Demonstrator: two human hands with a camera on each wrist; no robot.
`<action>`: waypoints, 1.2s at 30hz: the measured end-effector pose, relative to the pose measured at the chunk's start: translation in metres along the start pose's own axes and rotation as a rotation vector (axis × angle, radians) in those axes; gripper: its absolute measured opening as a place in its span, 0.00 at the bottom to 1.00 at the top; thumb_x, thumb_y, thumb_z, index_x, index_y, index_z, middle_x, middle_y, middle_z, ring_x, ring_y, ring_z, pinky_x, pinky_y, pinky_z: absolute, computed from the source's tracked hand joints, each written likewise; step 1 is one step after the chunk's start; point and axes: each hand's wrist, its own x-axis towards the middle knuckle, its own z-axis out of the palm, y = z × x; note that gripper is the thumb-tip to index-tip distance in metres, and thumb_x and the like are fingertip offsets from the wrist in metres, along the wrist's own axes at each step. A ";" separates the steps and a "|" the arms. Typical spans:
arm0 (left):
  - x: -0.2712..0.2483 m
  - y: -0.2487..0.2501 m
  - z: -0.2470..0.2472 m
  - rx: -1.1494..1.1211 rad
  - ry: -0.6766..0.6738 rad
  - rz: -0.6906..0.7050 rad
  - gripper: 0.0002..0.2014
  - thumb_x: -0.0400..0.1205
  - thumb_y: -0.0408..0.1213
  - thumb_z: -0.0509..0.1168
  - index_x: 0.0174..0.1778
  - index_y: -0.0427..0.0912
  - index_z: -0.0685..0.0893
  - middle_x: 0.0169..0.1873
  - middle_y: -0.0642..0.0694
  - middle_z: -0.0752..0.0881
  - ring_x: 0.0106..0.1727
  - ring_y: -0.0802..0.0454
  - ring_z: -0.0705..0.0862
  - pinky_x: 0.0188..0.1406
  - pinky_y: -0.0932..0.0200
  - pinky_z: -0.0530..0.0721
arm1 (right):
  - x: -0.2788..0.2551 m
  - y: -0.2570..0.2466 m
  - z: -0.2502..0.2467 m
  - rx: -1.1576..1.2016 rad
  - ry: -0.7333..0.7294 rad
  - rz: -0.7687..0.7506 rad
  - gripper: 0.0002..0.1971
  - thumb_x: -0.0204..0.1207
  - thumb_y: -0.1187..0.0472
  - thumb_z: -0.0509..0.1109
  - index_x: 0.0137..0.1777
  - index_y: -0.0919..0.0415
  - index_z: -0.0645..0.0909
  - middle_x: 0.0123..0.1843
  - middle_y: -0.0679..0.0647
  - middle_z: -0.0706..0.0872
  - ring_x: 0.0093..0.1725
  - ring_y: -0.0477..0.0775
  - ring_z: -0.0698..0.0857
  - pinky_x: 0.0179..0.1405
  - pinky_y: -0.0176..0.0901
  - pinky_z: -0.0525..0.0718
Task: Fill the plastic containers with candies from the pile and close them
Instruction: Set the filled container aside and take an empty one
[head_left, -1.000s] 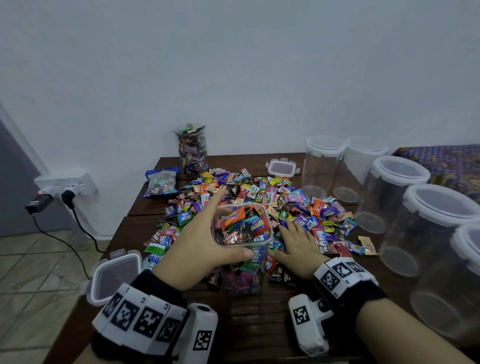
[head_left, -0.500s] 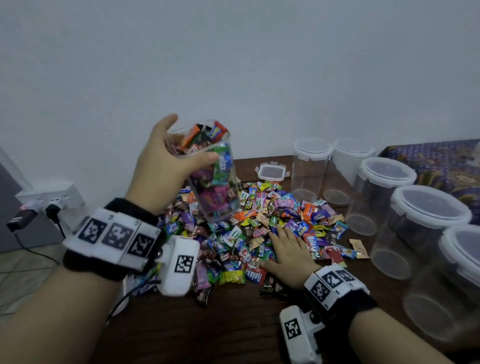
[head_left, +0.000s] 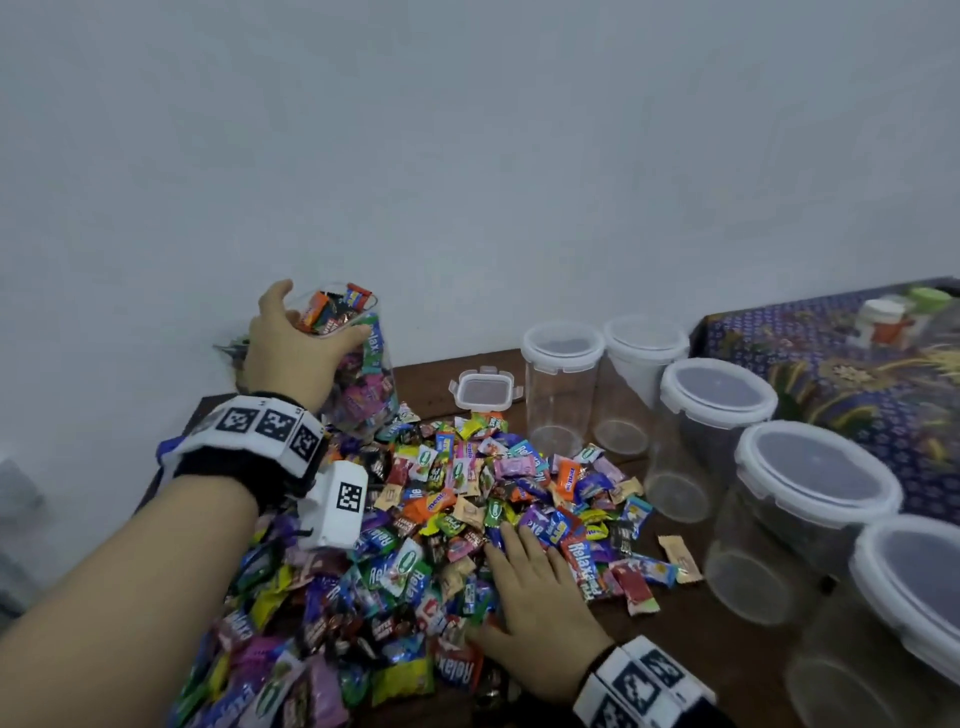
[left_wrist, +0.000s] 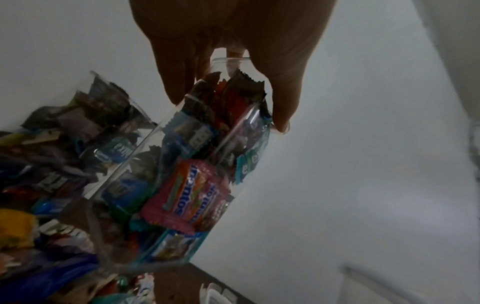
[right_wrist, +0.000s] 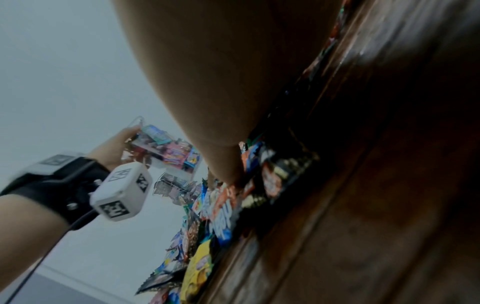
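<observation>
— Gripping hard, is it, that left hand (head_left: 291, 358)?

— Yes, its grip is wrapping the rim of a filled container (head_left: 358, 364), thumb on the near wall, fingers (left_wrist: 176, 67) curling over the far edge. It is holding the container in the air at the far left edge of the candy pile (head_left: 457, 519), open and lidless, with wrappers poking out of the top.

— And the right hand (head_left: 530, 608)?

— Its grip is released; the fingers are lying straight and flat on the pile's near right side, pressing on the wrappers.

— What are the things looking like?

— The container is showing clear, smooth, square-cornered plastic walls. The candies are glinting in crinkled foil, many colours, heaped on a dark wooden desk (head_left: 691, 654).

— How many containers are standing empty?

— Right of the pile, five round clear jars (head_left: 561, 395) with white lids are standing in a row, as far as I can count. One small square lid (head_left: 485, 392) is lying behind the pile. Another filled container (left_wrist: 85, 123) is showing just beside the held one in the left wrist view.
</observation>
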 end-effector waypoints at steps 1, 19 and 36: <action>0.004 -0.004 0.006 0.012 0.003 -0.005 0.46 0.66 0.54 0.78 0.77 0.54 0.64 0.69 0.42 0.77 0.67 0.43 0.78 0.66 0.45 0.76 | 0.001 0.001 0.001 0.004 0.005 -0.003 0.42 0.79 0.35 0.53 0.84 0.54 0.38 0.83 0.51 0.30 0.82 0.53 0.31 0.79 0.53 0.34; 0.061 -0.047 0.067 0.086 0.105 -0.081 0.46 0.68 0.52 0.78 0.79 0.47 0.63 0.72 0.37 0.72 0.68 0.37 0.75 0.66 0.41 0.75 | 0.030 0.014 0.040 -0.030 0.421 0.004 0.32 0.80 0.35 0.29 0.58 0.48 0.72 0.68 0.45 0.80 0.66 0.52 0.80 0.61 0.46 0.78; 0.066 -0.045 0.084 0.092 0.032 -0.167 0.46 0.74 0.41 0.76 0.81 0.38 0.55 0.76 0.32 0.65 0.74 0.33 0.69 0.70 0.40 0.70 | 0.041 0.021 0.066 -0.225 0.644 0.071 0.27 0.85 0.51 0.29 0.60 0.48 0.72 0.72 0.49 0.75 0.83 0.56 0.37 0.78 0.49 0.40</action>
